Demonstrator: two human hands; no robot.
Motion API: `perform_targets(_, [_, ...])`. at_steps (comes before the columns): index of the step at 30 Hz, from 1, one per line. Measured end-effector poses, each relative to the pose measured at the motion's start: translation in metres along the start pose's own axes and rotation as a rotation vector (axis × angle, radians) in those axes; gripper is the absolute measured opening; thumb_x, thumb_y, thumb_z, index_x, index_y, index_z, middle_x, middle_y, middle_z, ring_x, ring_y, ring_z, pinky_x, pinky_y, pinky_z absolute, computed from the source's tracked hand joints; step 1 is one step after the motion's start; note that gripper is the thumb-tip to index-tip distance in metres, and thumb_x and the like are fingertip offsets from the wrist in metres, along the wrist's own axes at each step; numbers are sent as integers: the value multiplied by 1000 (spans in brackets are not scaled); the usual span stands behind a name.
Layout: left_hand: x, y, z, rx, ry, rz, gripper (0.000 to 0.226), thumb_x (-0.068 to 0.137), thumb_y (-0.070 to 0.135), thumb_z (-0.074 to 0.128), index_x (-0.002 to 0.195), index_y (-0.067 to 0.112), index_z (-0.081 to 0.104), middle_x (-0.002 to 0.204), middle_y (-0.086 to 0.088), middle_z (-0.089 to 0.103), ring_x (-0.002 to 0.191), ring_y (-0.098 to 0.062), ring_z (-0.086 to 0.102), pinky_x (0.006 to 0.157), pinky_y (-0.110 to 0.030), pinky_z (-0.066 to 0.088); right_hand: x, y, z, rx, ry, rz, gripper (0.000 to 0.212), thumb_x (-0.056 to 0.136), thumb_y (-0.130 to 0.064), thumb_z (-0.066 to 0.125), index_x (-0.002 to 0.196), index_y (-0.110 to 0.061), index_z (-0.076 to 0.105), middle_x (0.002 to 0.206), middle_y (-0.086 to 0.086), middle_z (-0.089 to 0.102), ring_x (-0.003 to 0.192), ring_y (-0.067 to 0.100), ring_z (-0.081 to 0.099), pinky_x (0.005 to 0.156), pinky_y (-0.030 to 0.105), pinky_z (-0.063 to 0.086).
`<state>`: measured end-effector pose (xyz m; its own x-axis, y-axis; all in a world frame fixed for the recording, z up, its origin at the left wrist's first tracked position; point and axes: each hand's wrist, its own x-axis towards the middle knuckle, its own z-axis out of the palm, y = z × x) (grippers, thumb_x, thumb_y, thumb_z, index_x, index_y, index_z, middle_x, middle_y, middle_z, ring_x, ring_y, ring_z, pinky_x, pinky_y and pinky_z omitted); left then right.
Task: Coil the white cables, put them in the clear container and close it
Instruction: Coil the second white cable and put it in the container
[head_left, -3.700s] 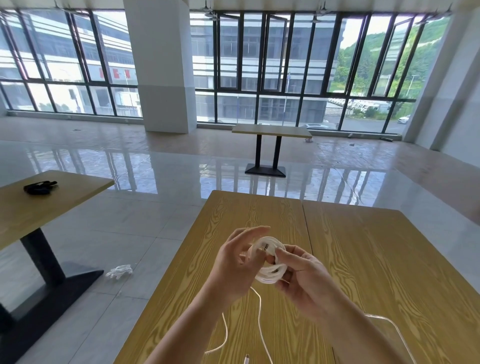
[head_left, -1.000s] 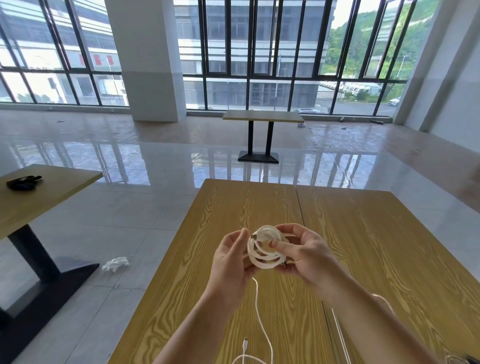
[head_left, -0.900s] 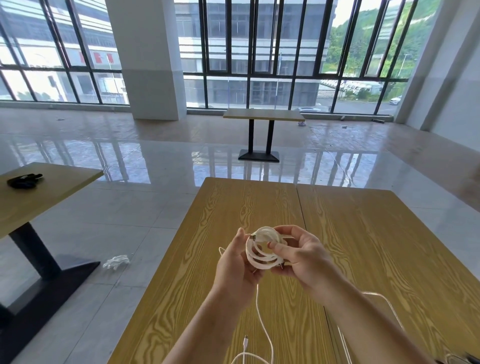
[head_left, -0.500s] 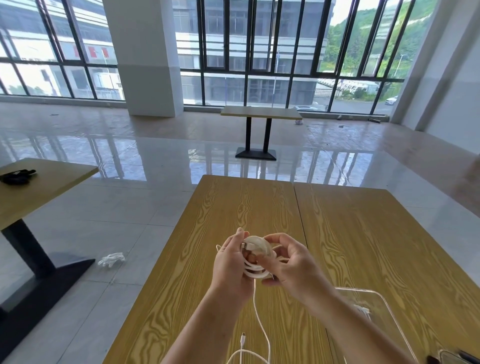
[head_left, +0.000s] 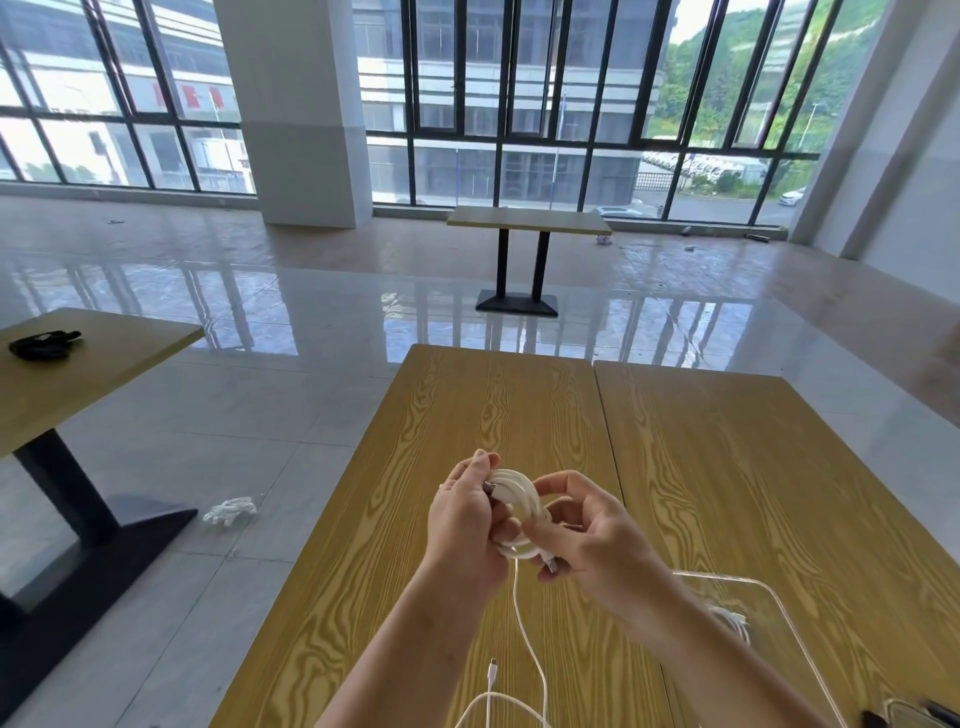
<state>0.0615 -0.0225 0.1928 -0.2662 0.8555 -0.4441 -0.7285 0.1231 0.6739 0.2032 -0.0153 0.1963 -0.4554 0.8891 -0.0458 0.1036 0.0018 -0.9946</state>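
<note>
Both hands hold one coil of white round cable (head_left: 517, 506) just below the middle of the frame, above the yellow wood-grain table (head_left: 717, 467); the left hand (head_left: 465, 525) has its grip curled round the coil's left side, thumb and fingers closed on the loops beside a small metal plug end; the right hand (head_left: 592, 540) pinches the coil's right and lower side, its fingers bent round the loops, with a second plug end showing just under them; a loose tail of the same cable hangs from the bottom of the coil and runs down to the lower edge of the frame, where a white connector (head_left: 492, 670) lies on the table; a clear plastic container (head_left: 769, 613) sits on the table at lower right, partly hidden behind the right forearm, with a bit of white cable (head_left: 732, 618) inside it; whether it has a lid on I cannot tell; at far left a second wooden table (head_left: 93, 364) carries a black object (head_left: 41, 344); a crumpled white thing (head_left: 231, 510) lies on the glossy tiled floor (head_left: 311, 322) between the two tables; a third table (head_left: 527, 221) stands near the tall windows at upper centre.
</note>
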Motion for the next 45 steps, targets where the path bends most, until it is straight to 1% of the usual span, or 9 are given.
perform_targets(4, [-3,1,-2,5,-98,-25,23,104,26,50,91,9,59,56,-7,46,37,-14,40,37,-23,39,6,-3,-7,-76,41,-8,6,93,-26,69,98,-29,68,90,10,76,86,34,74,78,53,60])
perform_targets(9, [-6,2,-5,44,-182,-29,24,102,26,52,96,4,61,66,-9,59,47,-15,57,46,-27,51,11,-2,-13,-122,76,2,7,92,-22,72,98,-22,69,85,4,78,74,22,76,62,35,63])
perform_targets(12, [-2,3,-9,70,-219,-15,21,100,21,56,104,1,62,73,-8,60,54,-12,55,49,-25,52,13,4,-14,-90,112,24,5,93,-17,70,97,-19,70,84,6,78,69,21,76,57,27,58])
perform_targets(16, [8,2,-21,219,-271,5,26,98,16,58,117,-2,61,79,-8,66,62,-14,59,58,-27,54,16,11,-14,-51,155,61,6,93,-15,70,98,-17,71,84,7,79,70,22,76,55,26,58])
perform_targets(20, [21,-1,-37,357,-281,-5,19,98,18,59,111,6,67,90,-8,76,79,-20,73,70,-33,57,20,20,-16,0,231,110,7,92,-11,70,99,-12,71,85,11,79,66,22,75,53,29,57])
perform_targets(27, [44,-7,-57,533,-322,-9,18,93,10,67,111,11,68,99,-8,79,93,-22,75,87,-39,59,26,42,-10,52,312,196,8,92,-8,69,101,-9,71,86,11,78,68,23,75,54,31,58])
perform_targets(33, [63,-12,-63,552,-331,-44,18,90,6,71,108,9,70,98,-6,79,91,-21,76,81,-34,60,28,59,-7,84,355,260,9,92,-15,71,100,-11,69,90,11,79,81,29,77,63,42,63])
perform_targets(37, [72,-20,-66,593,-352,-63,18,89,6,72,107,10,71,98,-7,79,93,-25,75,85,-38,60,24,71,-8,111,405,288,11,91,-17,72,100,-12,69,89,10,79,81,26,77,63,41,63])
perform_targets(45, [82,-58,-51,669,-371,-141,18,88,5,72,105,12,71,94,-4,79,86,-18,76,73,-29,59,1,101,-37,177,447,348,18,87,-11,75,103,-13,68,94,9,79,86,26,77,71,44,63])
